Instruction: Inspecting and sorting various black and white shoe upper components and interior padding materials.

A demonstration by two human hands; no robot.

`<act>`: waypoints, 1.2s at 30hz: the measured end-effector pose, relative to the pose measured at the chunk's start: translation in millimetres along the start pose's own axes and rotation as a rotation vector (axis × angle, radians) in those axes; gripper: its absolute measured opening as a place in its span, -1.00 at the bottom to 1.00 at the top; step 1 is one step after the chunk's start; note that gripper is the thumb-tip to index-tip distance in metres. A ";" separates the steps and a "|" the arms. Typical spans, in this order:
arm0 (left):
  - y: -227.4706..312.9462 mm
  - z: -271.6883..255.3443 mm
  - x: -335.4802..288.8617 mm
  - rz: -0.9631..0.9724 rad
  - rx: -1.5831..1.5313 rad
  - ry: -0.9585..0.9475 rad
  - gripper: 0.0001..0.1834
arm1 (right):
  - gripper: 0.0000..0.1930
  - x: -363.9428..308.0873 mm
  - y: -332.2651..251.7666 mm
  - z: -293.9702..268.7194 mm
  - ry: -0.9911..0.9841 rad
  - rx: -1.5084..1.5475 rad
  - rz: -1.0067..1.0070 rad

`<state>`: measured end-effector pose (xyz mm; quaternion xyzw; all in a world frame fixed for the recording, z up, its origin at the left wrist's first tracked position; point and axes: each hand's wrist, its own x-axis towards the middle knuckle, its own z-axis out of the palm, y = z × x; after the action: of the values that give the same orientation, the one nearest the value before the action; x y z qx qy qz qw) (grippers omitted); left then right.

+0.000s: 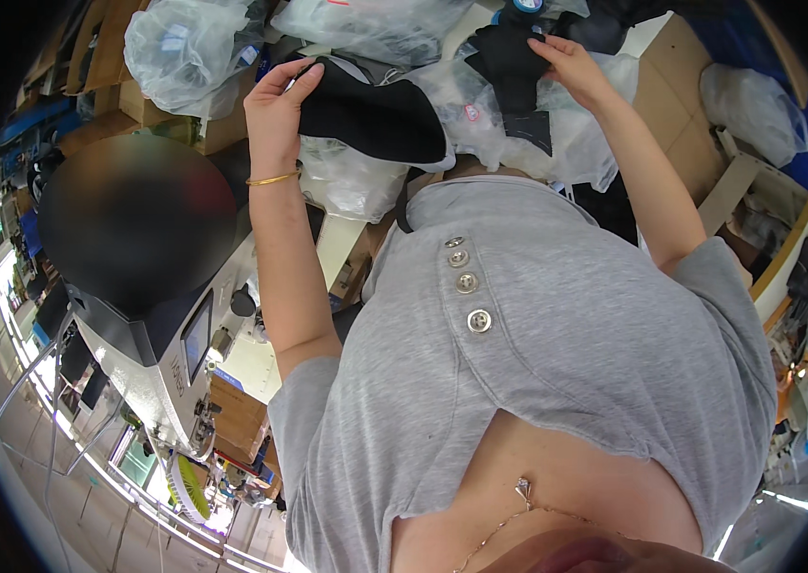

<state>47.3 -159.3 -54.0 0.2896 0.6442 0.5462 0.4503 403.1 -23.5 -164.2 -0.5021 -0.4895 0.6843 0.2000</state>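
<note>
My left hand (278, 100) is closed, thumb and fingers pinching the upper corner of a curved black fabric piece (375, 115) with a pale edge. That piece hangs to the right of the hand, over clear plastic bags. My right hand (571, 69) pinches the edge of a smaller, angular black fabric piece (511, 76). Its narrow lower end (529, 132) spreads over a plastic bag (461, 105). The two black pieces are apart from each other. A gold bangle (273, 179) circles my left wrist.
A white sewing machine (151, 382) with a small screen stands at my left. Stuffed clear bags (179, 57) lie at the far left and far middle (375, 29). An open cardboard box (681, 105) is at the right, with another plastic bag (757, 110) beyond it.
</note>
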 end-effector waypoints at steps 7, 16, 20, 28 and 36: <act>0.2 1.6 -0.1 -0.005 0.004 0.017 -0.79 | -0.57 6.3 4.0 -7.6 -0.067 0.249 0.095; 0.1 1.0 2.4 -0.012 0.001 0.004 -0.80 | -0.53 11.7 17.6 -17.8 -0.088 0.356 0.103; 0.7 3.1 4.0 -0.012 -0.001 -0.008 -0.80 | -0.60 10.9 27.2 -27.3 -0.100 0.381 0.072; 1.8 -0.3 0.6 -0.025 0.018 0.013 -0.79 | -0.71 -54.7 -19.8 -5.5 0.140 -0.657 -0.506; -1.6 1.2 4.7 -0.013 0.010 0.007 -0.79 | -0.72 -81.3 5.3 -11.1 -0.201 -0.878 -0.224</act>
<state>46.6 -155.1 -56.8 0.2857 0.6505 0.5411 0.4499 447.8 -82.9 -129.1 -0.4144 -0.8011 0.4318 -0.0069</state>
